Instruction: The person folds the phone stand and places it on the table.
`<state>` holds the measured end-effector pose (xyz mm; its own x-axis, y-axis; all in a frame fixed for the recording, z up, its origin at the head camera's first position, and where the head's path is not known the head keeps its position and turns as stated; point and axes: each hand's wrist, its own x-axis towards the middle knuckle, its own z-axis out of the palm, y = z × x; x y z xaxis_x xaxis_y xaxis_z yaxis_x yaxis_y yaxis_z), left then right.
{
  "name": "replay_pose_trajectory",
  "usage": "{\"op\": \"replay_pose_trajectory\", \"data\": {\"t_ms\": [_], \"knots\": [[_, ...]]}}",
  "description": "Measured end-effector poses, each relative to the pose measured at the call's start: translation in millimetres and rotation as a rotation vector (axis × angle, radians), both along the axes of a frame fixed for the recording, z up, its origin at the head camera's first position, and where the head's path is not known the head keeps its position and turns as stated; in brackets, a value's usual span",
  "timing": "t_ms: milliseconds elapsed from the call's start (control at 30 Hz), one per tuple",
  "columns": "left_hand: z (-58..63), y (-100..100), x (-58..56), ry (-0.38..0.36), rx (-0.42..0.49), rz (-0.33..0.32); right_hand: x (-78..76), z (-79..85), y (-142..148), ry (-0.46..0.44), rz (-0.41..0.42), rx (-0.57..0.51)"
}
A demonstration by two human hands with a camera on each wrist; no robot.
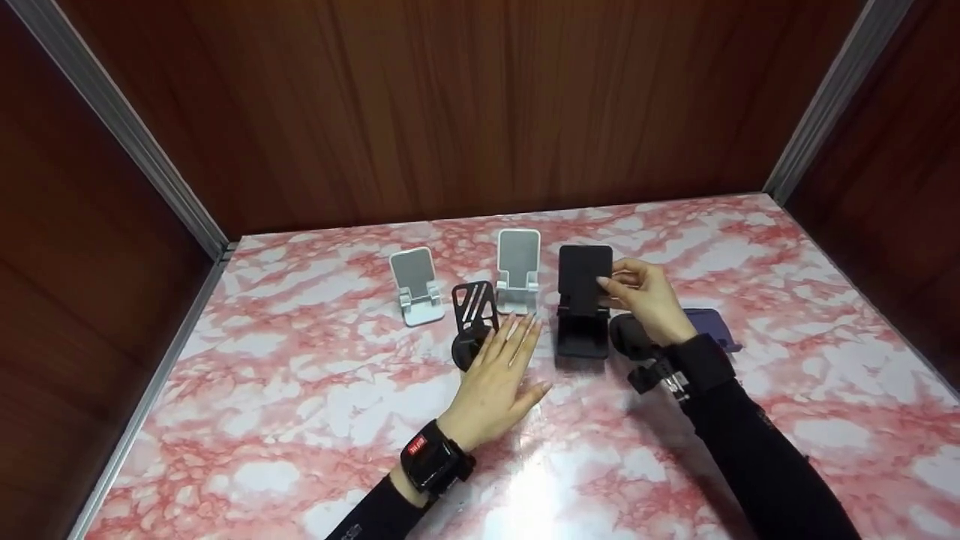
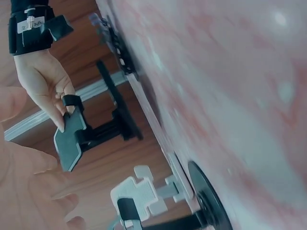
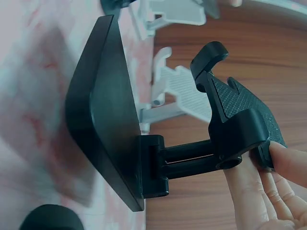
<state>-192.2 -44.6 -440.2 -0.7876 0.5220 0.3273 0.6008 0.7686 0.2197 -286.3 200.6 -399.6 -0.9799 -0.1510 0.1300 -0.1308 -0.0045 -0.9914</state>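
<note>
My right hand pinches the back plate of a black phone stand by its right edge, between thumb and fingers. In the right wrist view the stand's thick flat base tilts close over the table, with a shadow beside it. My left hand is spread with straight fingers, palm down, and overlaps the round base of a second black phone stand with a slotted plate. That hand's fingers and palm show at the left of the left wrist view, holding nothing.
Two white phone stands, one at left and one in the middle, stand behind my left hand. A purple stand and a dark rounded object lie near my right wrist. Wood panels enclose the marbled table.
</note>
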Motion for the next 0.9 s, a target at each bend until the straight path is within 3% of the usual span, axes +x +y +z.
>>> {"op": "replay_pose_trajectory", "data": {"t_ms": [200,367,533,733,800,900], "knots": [[5.0,4.5,1.4,-0.212,0.195,-0.075,10.6,15.0,1.4,0.042,0.012,-0.073],[6.8,9.0,-3.5,-0.45,0.414,-0.077,21.4,25.0,0.0,0.07,0.033,-0.096],[3.5,15.0,-14.0,-0.665,0.72,-0.107,31.9,30.2,-3.7,0.081,0.045,-0.105],[-0.6,25.8,-24.3,-1.048,1.181,-0.141,42.1,31.8,-9.3,0.108,0.046,-0.1],[-1.9,28.2,-26.1,-1.101,1.27,-0.141,44.7,31.0,-11.6,0.118,0.046,-0.095],[-3.9,30.0,-27.5,-1.121,1.33,-0.144,47.9,28.8,-14.9,0.133,0.038,-0.088]]}}
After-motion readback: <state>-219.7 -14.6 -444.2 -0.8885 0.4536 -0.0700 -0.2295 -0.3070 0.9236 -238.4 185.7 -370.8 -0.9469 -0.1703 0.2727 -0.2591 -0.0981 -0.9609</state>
